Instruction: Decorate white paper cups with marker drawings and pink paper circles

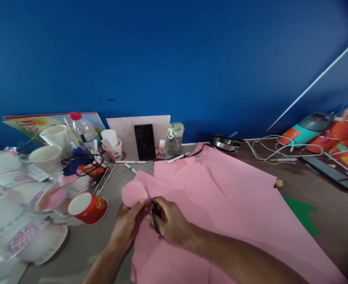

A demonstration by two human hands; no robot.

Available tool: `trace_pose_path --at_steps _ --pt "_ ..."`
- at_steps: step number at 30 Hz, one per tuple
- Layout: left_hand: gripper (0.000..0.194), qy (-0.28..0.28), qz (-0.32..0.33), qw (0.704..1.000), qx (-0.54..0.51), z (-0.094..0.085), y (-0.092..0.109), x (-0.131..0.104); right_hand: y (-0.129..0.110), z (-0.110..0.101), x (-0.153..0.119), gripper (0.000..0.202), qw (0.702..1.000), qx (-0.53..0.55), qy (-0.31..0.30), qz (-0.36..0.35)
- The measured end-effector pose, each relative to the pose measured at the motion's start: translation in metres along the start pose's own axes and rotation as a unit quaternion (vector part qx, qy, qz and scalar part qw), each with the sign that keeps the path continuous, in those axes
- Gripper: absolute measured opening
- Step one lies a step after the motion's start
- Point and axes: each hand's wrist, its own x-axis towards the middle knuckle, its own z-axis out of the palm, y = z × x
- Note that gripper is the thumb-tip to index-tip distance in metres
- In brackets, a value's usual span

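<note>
My left hand [128,221] pinches a round piece of pink paper [132,193] between thumb and fingers, over the front left of the pink sheets. A pair of scissors [151,209] with dark handles is in my right hand [172,221], fingers wrapped round the handles. Its thin blades point up and away, slightly parted, close beside the right edge of the round piece. Under both hands lie large pink paper sheets [239,209], overlapping on the table. Whether the blades touch the round paper I cannot tell.
A red paper cup [88,208] lies tipped at left, near stacked white paper plates and bowls [17,213]. Behind stand a dark phone [144,142], a glass jar [175,138] and a pink-white cup [113,150]. At right are white cables [265,148] and a green paper piece [300,213].
</note>
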Motion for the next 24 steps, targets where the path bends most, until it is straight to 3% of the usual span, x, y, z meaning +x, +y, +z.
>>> trace_pose_path --at_steps 24 --pt "0.022 -0.013 -0.021 1.0 -0.016 0.0025 0.0044 -0.0008 0.002 0.0012 0.001 0.013 1.0 0.021 -0.005 0.007"
